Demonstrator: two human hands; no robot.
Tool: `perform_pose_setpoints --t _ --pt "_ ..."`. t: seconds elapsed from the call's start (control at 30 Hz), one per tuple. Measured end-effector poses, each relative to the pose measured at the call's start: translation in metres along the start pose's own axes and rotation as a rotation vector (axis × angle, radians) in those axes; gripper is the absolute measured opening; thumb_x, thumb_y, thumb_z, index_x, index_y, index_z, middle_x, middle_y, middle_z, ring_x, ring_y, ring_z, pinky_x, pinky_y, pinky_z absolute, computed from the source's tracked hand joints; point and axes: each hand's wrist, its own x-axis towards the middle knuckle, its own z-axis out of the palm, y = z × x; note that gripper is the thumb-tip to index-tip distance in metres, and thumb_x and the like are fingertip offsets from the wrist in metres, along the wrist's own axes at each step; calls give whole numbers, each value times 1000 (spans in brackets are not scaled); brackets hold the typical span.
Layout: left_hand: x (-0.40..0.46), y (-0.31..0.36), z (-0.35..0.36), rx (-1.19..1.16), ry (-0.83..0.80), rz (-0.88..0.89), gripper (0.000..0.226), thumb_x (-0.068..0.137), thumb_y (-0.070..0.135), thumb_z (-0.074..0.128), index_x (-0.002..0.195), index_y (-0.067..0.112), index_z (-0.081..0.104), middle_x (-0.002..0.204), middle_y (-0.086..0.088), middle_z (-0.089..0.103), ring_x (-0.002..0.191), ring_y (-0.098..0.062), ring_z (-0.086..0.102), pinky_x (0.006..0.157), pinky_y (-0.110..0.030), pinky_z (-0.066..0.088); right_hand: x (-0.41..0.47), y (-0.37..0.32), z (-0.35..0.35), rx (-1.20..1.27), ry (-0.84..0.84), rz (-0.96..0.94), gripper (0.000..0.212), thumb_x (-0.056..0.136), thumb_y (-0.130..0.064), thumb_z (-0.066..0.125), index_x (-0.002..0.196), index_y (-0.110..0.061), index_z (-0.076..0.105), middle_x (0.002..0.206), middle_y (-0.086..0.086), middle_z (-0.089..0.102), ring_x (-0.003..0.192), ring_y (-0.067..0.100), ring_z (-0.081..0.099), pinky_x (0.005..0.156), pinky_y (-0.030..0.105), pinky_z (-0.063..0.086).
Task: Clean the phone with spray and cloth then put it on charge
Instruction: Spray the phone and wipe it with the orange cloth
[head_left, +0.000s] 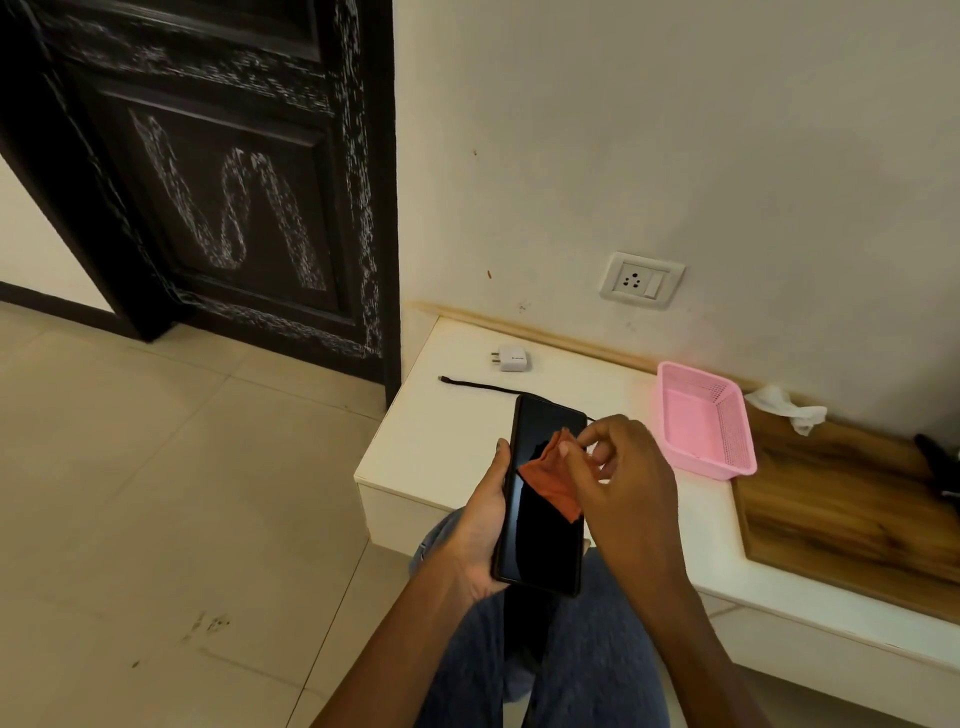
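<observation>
Orange cloth (551, 480) lies on the dark screen of the phone (543, 499), so the wiping step seems to be in progress. The left hand (480, 525) grips the phone from below and from its left edge, with the thumb along the side, and holds it above the person's lap, just in front of the white counter (447, 441). The right hand (621, 467) pinches the upper corner of the cloth between thumb and fingertips, and the rest of the cloth hangs down over the middle of the screen. No spray bottle is visible, so I cannot tell if the spraying is already done. The charging part is not yet started, in my judgement: the white charger plug (511, 358) lies on the counter, not in the wall socket (641, 280) above it, and the black cable (478, 385) lies beside it, with one free end showing and its other end hidden behind the phone. What is left, then, is to finish the wiping, put the cloth away, join cable and plug, insert the plug in the socket and connect the phone.
</observation>
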Motion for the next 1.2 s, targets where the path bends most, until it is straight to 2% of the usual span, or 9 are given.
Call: perform_pose_setpoints --t 0.1,0.23,0.47,0.6,0.67,0.8,0.9,1.03,1.2 --pt "-3 0 5 -19 -34 4 72 88 70 35 128 16 61 120 -14 67 107 -24 66 89 -34 54 -8 -1 5 6 -110 99 27 85 -46 58 71 -23 56 71 -8 58 69 9 55 60 25 45" --pt "-5 -3 9 13 -30 24 69 89 67 34 128 18 62 118 -11 69 107 -22 65 91 -33 53 -10 -2 11 -37 -108 183 38 81 -60 53 63 -26 53 65 -9 58 65 8 56 60 27 46" --pt "-5 -2 8 40 -77 39 68 92 67 27 124 21 65 111 -6 71 100 -17 68 86 -28 54 -3 1 8 19 -103 261 22 85 -28 63 66 -16 60 61 -8 60 60 9 57 54 18 43" --pt "-3 -4 4 39 -93 40 76 88 71 30 127 14 61 101 -10 69 88 -20 64 79 -32 51 -3 -1 -7 427 -72 409 25 85 -9 61 63 -20 63 56 -13 67 58 2 65 52 8 47" --pt "-2 -3 3 7 -102 33 79 85 72 37 125 8 60 94 -12 66 79 -22 64 72 -33 54 -4 -3 -14 673 -15 511 31 87 -5 58 61 -20 66 61 -12 69 63 5 67 56 15 52" --pt "-1 -2 3 -43 -96 27 73 85 71 40 115 8 64 92 -15 64 74 -23 64 68 -35 56 0 4 -23 1128 35 784 16 89 -5 50 83 -17 60 96 7 64 91 26 62 75 37 52" --pt "-3 -3 4 -51 -113 25 71 85 71 41 109 10 69 92 -14 65 75 -23 64 68 -34 56 2 8 -25 1281 23 892 8 88 -8 56 93 -14 58 102 12 63 94 31 63 78 40 52" --pt "-3 -2 5 -34 -106 48 74 86 70 39 123 10 64 107 -13 66 88 -22 63 75 -35 54 4 13 -20 1117 103 729 16 84 -5 63 90 -20 61 87 -3 70 85 19 67 77 34 53" --pt "-4 -3 5 -9 -42 28 73 88 70 33 125 15 63 123 -13 66 111 -29 64 83 -39 54 10 14 -11 340 306 236 10 85 -20 66 91 -25 59 79 -22 60 75 -5 60 68 7 45"
